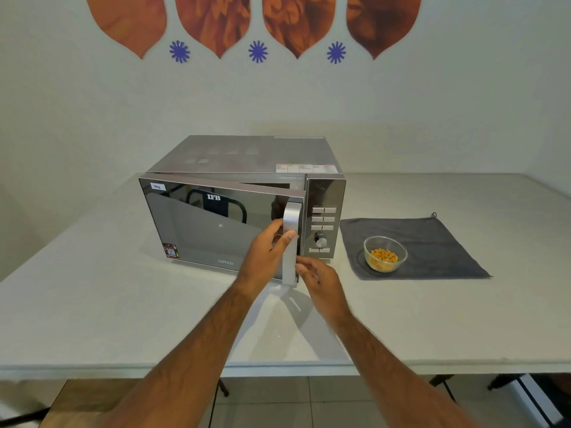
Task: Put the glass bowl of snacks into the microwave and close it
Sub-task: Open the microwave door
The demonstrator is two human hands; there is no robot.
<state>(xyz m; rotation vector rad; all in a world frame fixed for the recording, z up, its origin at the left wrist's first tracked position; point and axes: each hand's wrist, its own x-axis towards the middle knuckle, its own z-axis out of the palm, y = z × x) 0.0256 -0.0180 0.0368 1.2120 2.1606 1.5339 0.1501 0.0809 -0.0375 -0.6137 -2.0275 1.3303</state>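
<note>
The left hand [268, 246] is wrapped around the door handle [290, 242] of the microwave [247, 205], door barely ajar. The right hand [321, 281] hangs loose-fingered beside it, holding nothing. The bowl [385, 254] sits untouched on a cloth [432, 245] toward the bench's right edge; loading and closing remain.

A long white rectangular table [92, 304] stood against a pale plastered wall [92, 118] bearing rust-orange leaf-shaped decals [213, 23] and small blue starburst stickers [258, 51]. Beige floor tiles [262, 403] showed beneath, evenly lit.
</note>
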